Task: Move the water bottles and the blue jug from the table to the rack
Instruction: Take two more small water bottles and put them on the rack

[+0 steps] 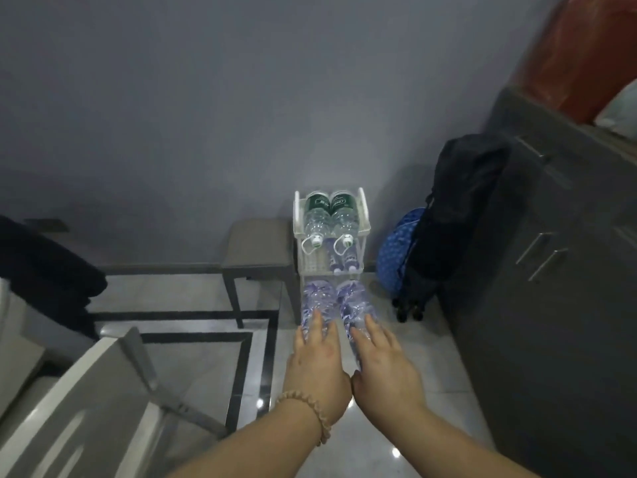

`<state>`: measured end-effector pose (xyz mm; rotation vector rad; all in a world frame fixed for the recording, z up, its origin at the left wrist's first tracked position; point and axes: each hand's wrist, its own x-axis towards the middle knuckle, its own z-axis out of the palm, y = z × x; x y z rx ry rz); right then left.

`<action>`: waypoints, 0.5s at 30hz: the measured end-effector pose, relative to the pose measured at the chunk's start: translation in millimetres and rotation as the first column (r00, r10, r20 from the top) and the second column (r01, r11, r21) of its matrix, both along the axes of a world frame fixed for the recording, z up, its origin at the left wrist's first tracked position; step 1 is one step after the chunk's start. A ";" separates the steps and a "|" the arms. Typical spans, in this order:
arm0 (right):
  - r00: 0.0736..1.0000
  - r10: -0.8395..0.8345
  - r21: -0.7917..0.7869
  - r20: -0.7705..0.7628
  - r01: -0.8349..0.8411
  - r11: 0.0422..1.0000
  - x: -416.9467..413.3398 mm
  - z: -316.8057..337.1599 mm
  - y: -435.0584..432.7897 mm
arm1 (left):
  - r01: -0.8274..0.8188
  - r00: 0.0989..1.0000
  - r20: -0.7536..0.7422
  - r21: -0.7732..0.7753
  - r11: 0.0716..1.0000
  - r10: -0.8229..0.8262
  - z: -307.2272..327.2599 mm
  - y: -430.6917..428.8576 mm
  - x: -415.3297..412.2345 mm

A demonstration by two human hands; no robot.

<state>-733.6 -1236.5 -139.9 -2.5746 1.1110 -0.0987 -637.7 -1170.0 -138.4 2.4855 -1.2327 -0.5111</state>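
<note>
A white tiered rack (297, 215) stands on the floor against the grey wall. On its top tier lie two clear water bottles with green labels (319, 215), caps toward me. Smaller bottles (339, 257) lie on the middle tier. My left hand (315, 360) holds one clear bluish water bottle (319, 298) and my right hand (382, 363) holds another (355, 301). Both bottles lie side by side, their far ends at the rack's lowest tier. The blue jug is not in view.
A grey stool (258, 250) stands left of the rack. A blue dotted bag (396, 250) and a black bag (462, 208) lean against a dark cabinet (551, 270) at right. A grey chair (113, 391) is at lower left.
</note>
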 end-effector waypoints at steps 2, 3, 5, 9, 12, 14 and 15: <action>0.999 0.040 0.020 -0.024 -0.039 0.999 11.0 -12.4 -16.1 | -0.039 0.999 -0.022 0.016 0.999 0.039 -12.4 -12.2 7.5; 0.998 0.061 0.030 -0.035 -0.060 0.998 18.0 -19.8 -23.4 | -0.059 0.998 -0.029 0.028 0.998 0.060 -19.9 -17.9 12.8; 0.994 0.094 0.050 -0.055 -0.092 0.995 30.7 -31.0 -32.6 | -0.086 0.996 -0.033 0.060 0.994 0.088 -33.0 -25.6 24.8; 0.985 0.147 0.075 -0.091 -0.140 0.987 60.3 -56.7 -51.1 | -0.119 0.991 -0.049 0.114 0.986 0.125 -61.8 -41.7 56.7; 0.980 0.158 0.110 -0.118 -0.146 0.983 89.6 -74.9 -67.7 | -0.097 0.991 -0.082 0.142 0.985 0.110 -81.9 -57.2 88.1; 0.983 0.137 0.126 -0.123 -0.121 0.985 111.0 -88.2 -78.1 | -0.071 0.990 -0.110 0.149 0.986 0.088 -95.9 -68.7 110.2; 0.984 0.122 0.137 -0.129 -0.104 0.985 121.3 -94.0 -83.1 | -0.053 0.990 -0.123 0.152 0.987 0.072 -101.6 -75.0 121.7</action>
